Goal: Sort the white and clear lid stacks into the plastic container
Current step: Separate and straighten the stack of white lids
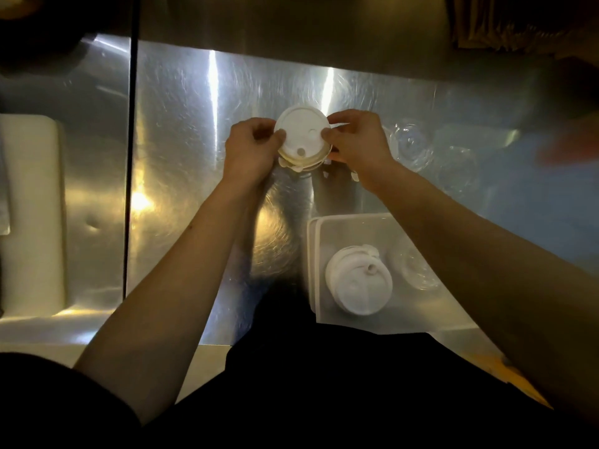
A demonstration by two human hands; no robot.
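A stack of white lids (303, 137) sits above the steel counter, held from both sides. My left hand (251, 147) grips its left edge and my right hand (358, 140) grips its right edge. The plastic container (350, 222) stands near the front right. Inside it lie a stack of white lids (358, 280) on the left and clear lids (413, 267) on the right, partly hidden by my right forearm. More clear lids (413, 142) rest on the counter to the right of my right hand.
The steel counter (194, 140) stretches across the view, with a dark vertical seam (129, 157) on the left. A white block (30, 215) lies at the far left. Another clear lid (460, 170) and a blurred blue area (534, 196) are at the right.
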